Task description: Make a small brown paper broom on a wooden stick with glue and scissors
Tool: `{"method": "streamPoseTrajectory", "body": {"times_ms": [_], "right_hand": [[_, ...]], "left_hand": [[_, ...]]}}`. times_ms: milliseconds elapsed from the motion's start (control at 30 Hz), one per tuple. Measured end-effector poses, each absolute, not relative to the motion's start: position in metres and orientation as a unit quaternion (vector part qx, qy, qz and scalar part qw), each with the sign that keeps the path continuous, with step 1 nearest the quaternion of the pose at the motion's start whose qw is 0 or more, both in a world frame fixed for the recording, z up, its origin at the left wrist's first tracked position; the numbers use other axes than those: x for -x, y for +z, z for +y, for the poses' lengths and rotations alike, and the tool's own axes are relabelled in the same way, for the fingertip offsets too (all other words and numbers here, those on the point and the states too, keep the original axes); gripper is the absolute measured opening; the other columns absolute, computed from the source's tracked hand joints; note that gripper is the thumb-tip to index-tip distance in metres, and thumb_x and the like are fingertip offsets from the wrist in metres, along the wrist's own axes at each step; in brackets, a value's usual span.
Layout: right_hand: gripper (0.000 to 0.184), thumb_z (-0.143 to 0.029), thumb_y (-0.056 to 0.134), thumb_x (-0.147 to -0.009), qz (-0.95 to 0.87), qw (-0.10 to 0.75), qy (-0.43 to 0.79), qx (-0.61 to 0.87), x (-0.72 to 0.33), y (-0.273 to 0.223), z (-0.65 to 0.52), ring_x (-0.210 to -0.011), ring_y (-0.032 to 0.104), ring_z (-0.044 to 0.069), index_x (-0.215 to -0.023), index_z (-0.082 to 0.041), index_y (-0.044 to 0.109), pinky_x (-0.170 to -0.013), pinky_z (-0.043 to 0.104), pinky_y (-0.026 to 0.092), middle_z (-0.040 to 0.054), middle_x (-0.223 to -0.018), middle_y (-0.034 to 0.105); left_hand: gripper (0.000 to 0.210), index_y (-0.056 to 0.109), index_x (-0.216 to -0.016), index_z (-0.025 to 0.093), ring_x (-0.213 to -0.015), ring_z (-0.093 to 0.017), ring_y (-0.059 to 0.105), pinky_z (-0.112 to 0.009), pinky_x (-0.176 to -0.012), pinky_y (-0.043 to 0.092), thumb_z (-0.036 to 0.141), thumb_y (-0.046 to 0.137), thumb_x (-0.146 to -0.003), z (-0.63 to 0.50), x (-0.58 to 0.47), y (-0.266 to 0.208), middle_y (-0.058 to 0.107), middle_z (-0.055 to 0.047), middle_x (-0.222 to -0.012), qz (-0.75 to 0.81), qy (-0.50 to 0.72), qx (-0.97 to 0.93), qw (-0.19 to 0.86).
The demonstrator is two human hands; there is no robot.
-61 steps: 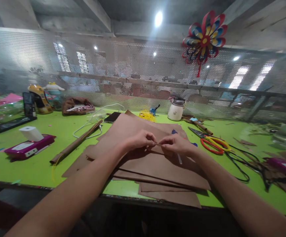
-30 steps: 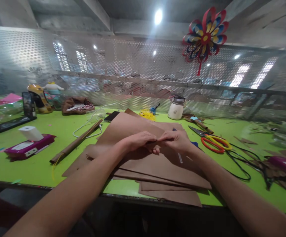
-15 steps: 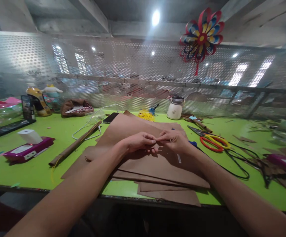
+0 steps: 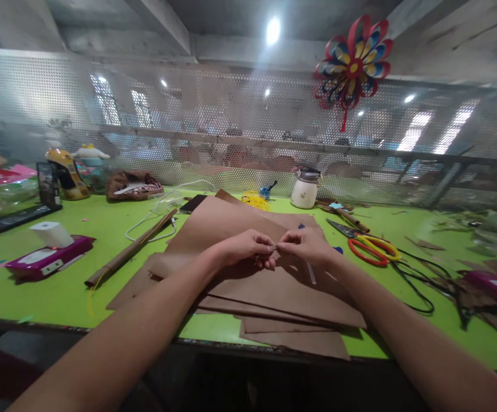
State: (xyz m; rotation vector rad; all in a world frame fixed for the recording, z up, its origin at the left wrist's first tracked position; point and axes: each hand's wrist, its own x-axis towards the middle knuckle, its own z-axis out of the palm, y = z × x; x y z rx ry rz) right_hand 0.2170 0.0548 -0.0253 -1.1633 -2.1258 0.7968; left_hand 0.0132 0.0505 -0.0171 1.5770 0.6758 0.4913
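Both hands meet above a stack of brown paper sheets (image 4: 248,292) on the green table. My left hand (image 4: 251,249) is closed in a pinch, thumb against the fingers. Opposite it, my right hand (image 4: 306,246) pinches with thumb and forefinger, the two sets of fingertips almost touching. Whatever lies between them is too small to make out. Under my right hand a thin whitish stick (image 4: 311,273) pokes out over the paper. A blue object (image 4: 338,250) shows in part behind that hand.
Scissors (image 4: 371,249) with red and yellow handles lie at the right beside black cables. A rolled brown paper tube (image 4: 130,249) and a purple power strip (image 4: 51,257) lie left. Behind stand a white jug (image 4: 305,189) and yellow strands (image 4: 255,200); a perforated screen (image 4: 231,109) closes the back.
My right fingers have drawn slightly back to the right from my left fingertips. At the far left edge a brown shape has come into view. The things on the table stay put.
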Motion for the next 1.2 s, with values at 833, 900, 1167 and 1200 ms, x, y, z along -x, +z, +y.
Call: {"method": "streamPoseTrajectory", "body": {"times_ms": [833, 900, 1167, 1200], "right_hand": [[0.031, -0.044, 0.068, -0.067, -0.765, 0.297, 0.373, 0.434, -0.226, -0.023, 0.057, -0.050, 0.045, 0.009, -0.066, -0.014, 0.064, -0.049, 0.023, 0.034, -0.0009, -0.055, 0.057], [0.033, -0.047, 0.068, -0.066, -0.756, 0.295, 0.382, 0.441, -0.229, -0.021, 0.058, -0.048, 0.044, 0.009, -0.063, -0.014, 0.063, -0.048, 0.022, 0.033, -0.0015, -0.052, 0.055], [0.039, -0.052, 0.066, -0.068, -0.761, 0.273, 0.397, 0.434, -0.238, -0.015, 0.057, -0.045, 0.040, 0.008, -0.059, -0.015, 0.058, -0.045, 0.022, 0.030, -0.0035, -0.048, 0.050], [0.040, -0.052, 0.065, -0.068, -0.761, 0.271, 0.401, 0.431, -0.239, -0.016, 0.058, -0.045, 0.040, 0.007, -0.057, -0.015, 0.056, -0.045, 0.022, 0.029, -0.0037, -0.047, 0.049]], "left_hand": [[0.032, 0.051, -0.077, 0.015, -0.044, -0.010, 0.055, -0.022, -0.044, 0.043, 0.046, 0.048, -0.085, 0.048, -0.020, -0.020, 0.063, -0.001, -0.056, 0.325, 0.199, -0.782, 0.493], [0.034, 0.050, -0.076, 0.016, -0.045, -0.010, 0.055, -0.022, -0.044, 0.043, 0.048, 0.048, -0.084, 0.050, -0.019, -0.021, 0.063, -0.001, -0.057, 0.324, 0.197, -0.782, 0.495], [0.035, 0.047, -0.074, 0.017, -0.039, -0.009, 0.049, -0.019, -0.040, 0.034, 0.050, 0.045, -0.085, 0.051, -0.018, -0.021, 0.057, 0.002, -0.050, 0.331, 0.192, -0.792, 0.476], [0.035, 0.047, -0.074, 0.017, -0.039, -0.008, 0.048, -0.019, -0.039, 0.033, 0.050, 0.045, -0.085, 0.050, -0.018, -0.020, 0.056, 0.003, -0.049, 0.331, 0.195, -0.796, 0.468]]}}
